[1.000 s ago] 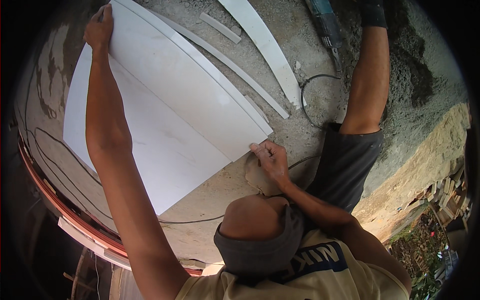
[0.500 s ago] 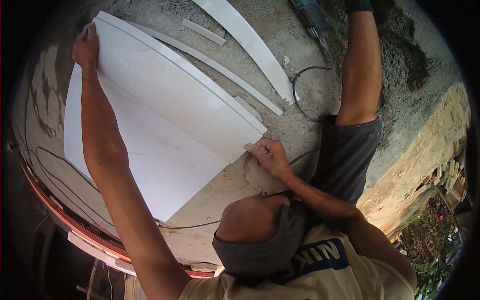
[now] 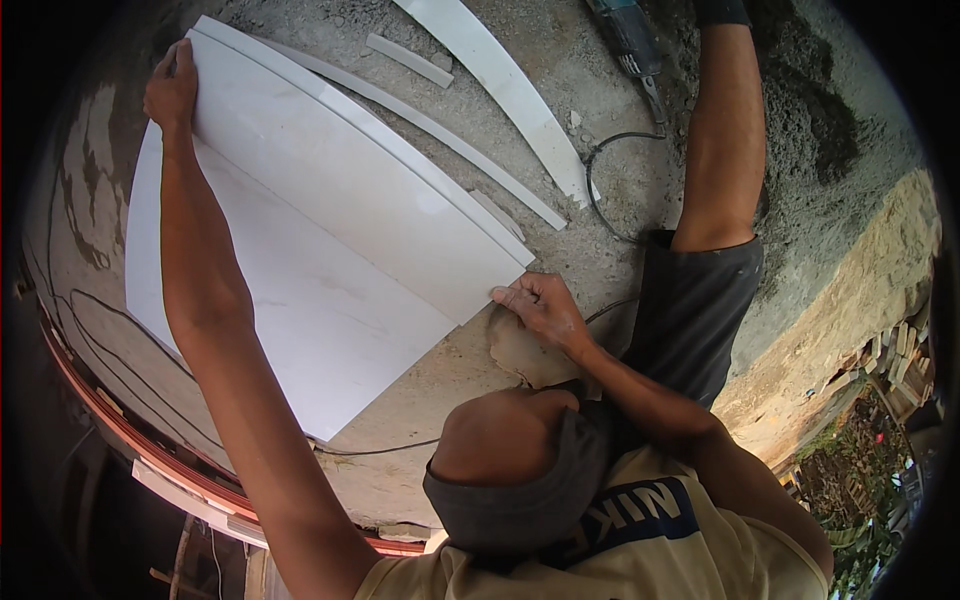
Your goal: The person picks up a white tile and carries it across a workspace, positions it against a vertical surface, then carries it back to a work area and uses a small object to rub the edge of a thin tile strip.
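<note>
My left hand (image 3: pixel 172 85) grips the upper left end of a long white panel (image 3: pixel 360 180), fingers curled over its edge. This panel lies on a wider white marble-patterned sheet (image 3: pixel 270 290), with a narrow white strip along its far edge. My right hand (image 3: pixel 535 308) pinches the panel's lower right corner between thumb and fingers, just above the bare floor.
Loose pale strips (image 3: pixel 490 85) lie on the rough concrete (image 3: pixel 560 260) beyond, near a teal-and-black power tool (image 3: pixel 625 45) with a looping cable. My outstretched leg (image 3: pixel 720 150) and bent knee (image 3: pixel 495 440) frame the right and lower middle. Thin cables run at left; rubble lies far right.
Since a second ago the whole view has shifted and turned slightly, so panel, hands, strips and leg sit further left. Both hands keep the same hold; little differs from half a second ago.
</note>
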`<action>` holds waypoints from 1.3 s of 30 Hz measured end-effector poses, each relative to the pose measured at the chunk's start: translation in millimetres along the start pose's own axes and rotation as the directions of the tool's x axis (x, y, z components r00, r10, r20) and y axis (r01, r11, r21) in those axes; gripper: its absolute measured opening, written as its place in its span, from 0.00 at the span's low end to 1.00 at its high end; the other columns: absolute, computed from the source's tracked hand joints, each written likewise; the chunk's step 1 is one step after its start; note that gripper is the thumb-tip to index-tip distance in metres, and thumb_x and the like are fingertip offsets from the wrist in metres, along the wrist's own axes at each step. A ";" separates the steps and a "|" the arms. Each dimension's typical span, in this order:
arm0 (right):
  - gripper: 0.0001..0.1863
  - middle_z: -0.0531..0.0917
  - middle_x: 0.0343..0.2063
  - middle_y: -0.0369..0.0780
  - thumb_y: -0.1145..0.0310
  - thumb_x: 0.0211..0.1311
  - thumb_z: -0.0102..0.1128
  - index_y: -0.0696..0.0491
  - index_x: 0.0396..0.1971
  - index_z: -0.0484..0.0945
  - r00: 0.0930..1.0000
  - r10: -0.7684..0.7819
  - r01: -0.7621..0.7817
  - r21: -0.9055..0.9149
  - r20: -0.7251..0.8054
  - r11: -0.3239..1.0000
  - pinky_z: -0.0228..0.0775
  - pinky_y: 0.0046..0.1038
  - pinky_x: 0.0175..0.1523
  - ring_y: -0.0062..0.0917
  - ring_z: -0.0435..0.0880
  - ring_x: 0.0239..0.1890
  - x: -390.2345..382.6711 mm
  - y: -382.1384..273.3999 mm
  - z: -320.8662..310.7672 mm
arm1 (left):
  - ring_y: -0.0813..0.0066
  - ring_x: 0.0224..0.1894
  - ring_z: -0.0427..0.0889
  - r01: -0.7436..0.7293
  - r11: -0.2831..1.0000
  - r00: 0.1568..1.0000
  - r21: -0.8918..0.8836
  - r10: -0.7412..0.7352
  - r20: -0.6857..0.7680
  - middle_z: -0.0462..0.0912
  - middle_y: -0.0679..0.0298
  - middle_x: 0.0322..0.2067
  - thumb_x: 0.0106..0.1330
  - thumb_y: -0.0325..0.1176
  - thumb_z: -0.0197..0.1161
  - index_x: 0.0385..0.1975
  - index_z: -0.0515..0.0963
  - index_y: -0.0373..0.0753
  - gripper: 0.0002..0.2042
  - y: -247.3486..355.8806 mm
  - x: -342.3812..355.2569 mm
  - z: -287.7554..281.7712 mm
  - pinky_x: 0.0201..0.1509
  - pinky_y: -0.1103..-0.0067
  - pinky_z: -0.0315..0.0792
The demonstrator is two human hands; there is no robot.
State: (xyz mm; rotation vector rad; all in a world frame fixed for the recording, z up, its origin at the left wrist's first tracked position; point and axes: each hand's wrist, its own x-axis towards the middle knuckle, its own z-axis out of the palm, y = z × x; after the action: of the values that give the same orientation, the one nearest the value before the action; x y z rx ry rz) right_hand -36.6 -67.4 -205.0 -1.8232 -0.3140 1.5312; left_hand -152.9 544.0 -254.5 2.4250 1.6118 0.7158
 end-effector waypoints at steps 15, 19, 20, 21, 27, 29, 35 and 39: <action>0.19 0.73 0.14 0.31 0.58 0.66 0.67 0.61 0.27 0.81 0.999 0.012 -0.012 0.016 0.030 1.000 0.60 0.22 0.22 0.12 0.68 0.17 0.3 -3.5 -2.0 | 0.49 0.58 0.79 0.006 1.000 1.000 -0.015 -0.006 0.001 0.85 0.53 0.49 0.60 0.67 0.54 0.52 0.84 0.58 0.28 -1.0 -1.6 0.7 0.66 0.64 0.65; 0.19 0.72 0.13 0.31 0.57 0.66 0.66 0.61 0.28 0.81 0.998 0.039 -0.038 -0.026 0.041 0.999 0.61 0.23 0.23 0.12 0.67 0.17 0.6 -2.1 -1.7 | 0.49 0.58 0.79 0.008 1.000 1.000 0.011 -0.008 -0.006 0.85 0.53 0.49 0.60 0.67 0.54 0.52 0.84 0.58 0.28 -3.8 0.1 -2.2 0.66 0.64 0.65; 0.19 0.72 0.13 0.31 0.57 0.66 0.66 0.61 0.28 0.81 0.998 0.039 -0.038 -0.026 0.041 0.999 0.61 0.23 0.23 0.12 0.67 0.17 0.5 -2.4 -1.7 | 0.49 0.57 0.79 0.008 1.000 1.000 0.011 -0.008 -0.004 0.85 0.53 0.49 0.60 0.67 0.54 0.52 0.84 0.59 0.28 -3.2 -0.3 -1.7 0.66 0.64 0.66; 0.20 0.72 0.13 0.32 0.57 0.66 0.66 0.62 0.28 0.82 0.999 0.017 -0.015 -0.033 0.036 0.999 0.61 0.23 0.23 0.13 0.67 0.18 0.2 -3.2 -1.7 | 0.49 0.57 0.79 0.009 1.000 1.000 0.010 -0.009 -0.002 0.85 0.53 0.49 0.60 0.67 0.53 0.52 0.84 0.59 0.28 -2.6 -0.6 -1.3 0.66 0.64 0.66; 0.20 0.75 0.14 0.33 0.58 0.66 0.67 0.60 0.24 0.80 0.999 -0.014 0.016 -0.050 0.033 0.999 0.63 0.22 0.23 0.13 0.71 0.18 0.5 -4.5 -0.5 | 0.49 0.58 0.79 0.005 1.000 1.000 0.006 -0.005 0.002 0.85 0.54 0.49 0.60 0.68 0.53 0.52 0.84 0.60 0.28 -4.8 0.3 -0.4 0.66 0.64 0.66; 0.20 0.75 0.14 0.33 0.58 0.65 0.67 0.60 0.24 0.80 1.000 0.000 0.001 -0.051 0.030 0.999 0.63 0.22 0.23 0.13 0.71 0.17 0.2 -5.4 0.2 | 0.49 0.58 0.78 0.009 1.000 1.000 0.019 -0.009 0.001 0.85 0.54 0.50 0.59 0.68 0.53 0.52 0.84 0.60 0.28 -7.4 2.9 -0.8 0.66 0.64 0.65; 0.19 0.75 0.14 0.33 0.58 0.65 0.67 0.61 0.24 0.80 0.998 0.049 -0.049 0.001 0.033 0.999 0.63 0.22 0.23 0.13 0.71 0.18 0.0 -5.7 -2.4 | 0.49 0.58 0.78 0.003 1.000 1.000 0.015 -0.003 0.010 0.84 0.54 0.50 0.59 0.68 0.53 0.52 0.84 0.59 0.28 -6.0 3.9 3.2 0.67 0.64 0.64; 0.20 0.75 0.14 0.33 0.57 0.65 0.67 0.61 0.25 0.81 0.999 0.022 -0.022 -0.004 0.046 1.000 0.63 0.22 0.24 0.13 0.71 0.18 3.2 1.2 -2.8 | 0.50 0.58 0.78 -0.017 0.999 1.000 0.046 0.018 -0.009 0.85 0.55 0.50 0.60 0.67 0.53 0.52 0.84 0.60 0.28 -9.7 6.7 -1.4 0.66 0.63 0.65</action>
State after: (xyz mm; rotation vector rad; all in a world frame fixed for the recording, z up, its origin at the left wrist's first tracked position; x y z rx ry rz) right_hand -33.4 -67.4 -208.1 -1.8017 -0.3195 1.5911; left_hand -159.5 553.8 -254.9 2.4745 1.6303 0.7020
